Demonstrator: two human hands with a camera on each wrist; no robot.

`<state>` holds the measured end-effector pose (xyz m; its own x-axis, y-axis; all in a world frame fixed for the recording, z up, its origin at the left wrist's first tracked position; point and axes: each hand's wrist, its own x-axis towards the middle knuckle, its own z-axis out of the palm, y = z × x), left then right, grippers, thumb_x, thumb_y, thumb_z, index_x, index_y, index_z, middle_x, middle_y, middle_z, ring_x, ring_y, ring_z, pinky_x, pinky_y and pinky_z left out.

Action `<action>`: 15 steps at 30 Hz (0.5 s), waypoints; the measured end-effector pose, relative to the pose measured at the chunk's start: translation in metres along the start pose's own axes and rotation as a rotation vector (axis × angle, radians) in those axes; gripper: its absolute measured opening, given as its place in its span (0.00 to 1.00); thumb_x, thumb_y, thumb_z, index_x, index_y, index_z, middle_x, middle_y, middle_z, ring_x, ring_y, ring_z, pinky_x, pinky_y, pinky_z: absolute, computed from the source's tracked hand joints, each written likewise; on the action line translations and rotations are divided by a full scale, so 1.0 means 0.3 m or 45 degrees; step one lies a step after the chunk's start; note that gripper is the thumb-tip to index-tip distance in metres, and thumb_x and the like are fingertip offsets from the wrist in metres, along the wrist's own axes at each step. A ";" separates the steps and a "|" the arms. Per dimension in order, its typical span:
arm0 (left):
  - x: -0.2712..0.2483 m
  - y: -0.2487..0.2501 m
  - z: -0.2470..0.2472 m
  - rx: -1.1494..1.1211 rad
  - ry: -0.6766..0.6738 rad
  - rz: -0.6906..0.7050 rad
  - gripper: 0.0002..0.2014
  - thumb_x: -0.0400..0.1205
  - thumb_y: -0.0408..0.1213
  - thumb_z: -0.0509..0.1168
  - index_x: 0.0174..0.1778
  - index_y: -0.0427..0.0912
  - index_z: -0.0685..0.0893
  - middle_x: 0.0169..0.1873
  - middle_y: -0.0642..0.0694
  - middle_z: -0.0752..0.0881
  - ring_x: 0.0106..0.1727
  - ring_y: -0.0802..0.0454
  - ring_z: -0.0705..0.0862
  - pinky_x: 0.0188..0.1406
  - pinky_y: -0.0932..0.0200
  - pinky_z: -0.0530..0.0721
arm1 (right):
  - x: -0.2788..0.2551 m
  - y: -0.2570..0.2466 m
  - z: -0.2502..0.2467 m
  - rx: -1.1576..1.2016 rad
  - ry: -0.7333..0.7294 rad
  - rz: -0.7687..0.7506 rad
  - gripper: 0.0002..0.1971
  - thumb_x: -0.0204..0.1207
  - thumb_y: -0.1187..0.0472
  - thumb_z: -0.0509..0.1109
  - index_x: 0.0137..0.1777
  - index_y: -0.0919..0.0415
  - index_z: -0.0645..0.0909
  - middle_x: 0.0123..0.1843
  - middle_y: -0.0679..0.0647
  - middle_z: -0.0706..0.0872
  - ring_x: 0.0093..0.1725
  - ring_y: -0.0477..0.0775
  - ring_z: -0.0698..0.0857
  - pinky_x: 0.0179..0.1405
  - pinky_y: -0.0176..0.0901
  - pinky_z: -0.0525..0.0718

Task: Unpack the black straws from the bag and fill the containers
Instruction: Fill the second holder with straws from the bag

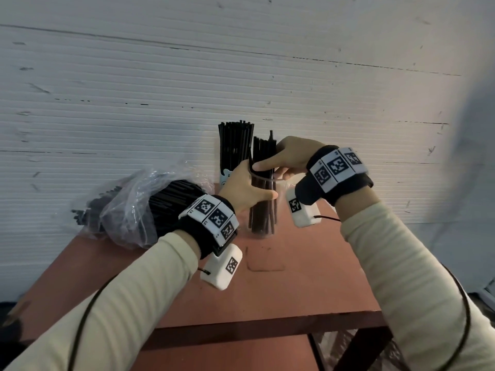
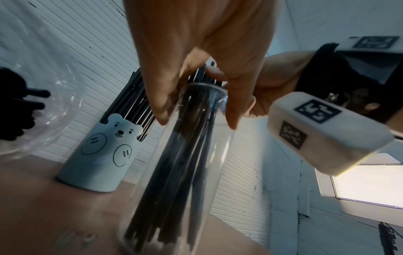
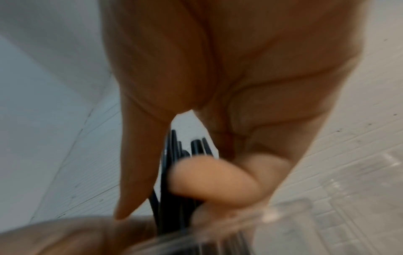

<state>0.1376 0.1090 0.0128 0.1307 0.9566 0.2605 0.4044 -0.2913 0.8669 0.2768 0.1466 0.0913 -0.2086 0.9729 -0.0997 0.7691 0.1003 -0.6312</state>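
Two hands at clear container (image 2: 185, 155): left hand (image 1: 242, 190) wraps its rim, steadying; right hand (image 1: 289, 159) pinches black straws (image 1: 263, 183) standing inside, just above left. Release gently, keep glass upright. Bag (image 1: 128, 210) lies beyond left wrist.

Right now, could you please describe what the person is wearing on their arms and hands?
Both arms wear cream long sleeves. The left hand and right hand are bare. Each wrist carries a black strap with white blocks printed with black square markers, plus a white marker-tagged box beneath, trailing a thin black cable.
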 end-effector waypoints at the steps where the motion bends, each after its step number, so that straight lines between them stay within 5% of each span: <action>1: -0.001 0.000 -0.001 0.014 0.000 -0.006 0.35 0.73 0.32 0.78 0.73 0.40 0.70 0.55 0.55 0.76 0.54 0.62 0.74 0.32 0.87 0.71 | -0.018 -0.004 -0.003 -0.095 0.049 -0.017 0.33 0.59 0.37 0.81 0.54 0.63 0.85 0.51 0.58 0.91 0.45 0.54 0.88 0.49 0.49 0.88; 3: 0.001 0.002 -0.003 0.058 -0.012 -0.024 0.37 0.73 0.34 0.77 0.77 0.42 0.67 0.58 0.55 0.74 0.58 0.61 0.74 0.39 0.83 0.72 | -0.054 -0.012 -0.005 -0.308 0.179 -0.044 0.38 0.63 0.30 0.75 0.63 0.60 0.80 0.59 0.54 0.86 0.53 0.53 0.85 0.52 0.48 0.83; 5: -0.002 0.002 -0.010 0.075 -0.051 -0.054 0.44 0.73 0.36 0.78 0.81 0.42 0.61 0.69 0.52 0.73 0.70 0.56 0.73 0.57 0.75 0.68 | -0.083 -0.018 0.001 -0.342 0.339 -0.097 0.44 0.64 0.28 0.71 0.73 0.57 0.72 0.70 0.54 0.78 0.67 0.55 0.77 0.63 0.51 0.76; 8: -0.010 -0.014 -0.037 0.081 -0.040 -0.124 0.54 0.72 0.38 0.79 0.86 0.42 0.49 0.82 0.46 0.64 0.81 0.50 0.65 0.77 0.57 0.66 | -0.099 -0.031 0.039 -0.310 0.662 -0.361 0.37 0.70 0.33 0.70 0.73 0.54 0.72 0.72 0.55 0.73 0.74 0.58 0.67 0.67 0.48 0.69; 11: -0.036 -0.032 -0.094 0.084 0.119 -0.067 0.42 0.75 0.33 0.74 0.83 0.44 0.59 0.75 0.43 0.72 0.72 0.49 0.74 0.69 0.56 0.74 | -0.106 -0.071 0.104 -0.151 0.875 -0.753 0.18 0.76 0.48 0.71 0.61 0.57 0.81 0.61 0.53 0.79 0.61 0.53 0.76 0.58 0.40 0.75; 15: -0.086 -0.031 -0.234 0.136 0.276 0.047 0.20 0.77 0.25 0.61 0.57 0.55 0.78 0.59 0.48 0.84 0.54 0.53 0.84 0.55 0.60 0.81 | -0.106 -0.123 0.225 -0.046 0.705 -0.952 0.05 0.76 0.60 0.70 0.46 0.61 0.85 0.43 0.51 0.86 0.41 0.45 0.82 0.42 0.32 0.80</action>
<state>0.0669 0.0875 0.0280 -0.0454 0.9214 0.3860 0.4982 -0.3140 0.8082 0.2143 0.0979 0.0657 -0.3468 0.6128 0.7100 0.5716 0.7383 -0.3580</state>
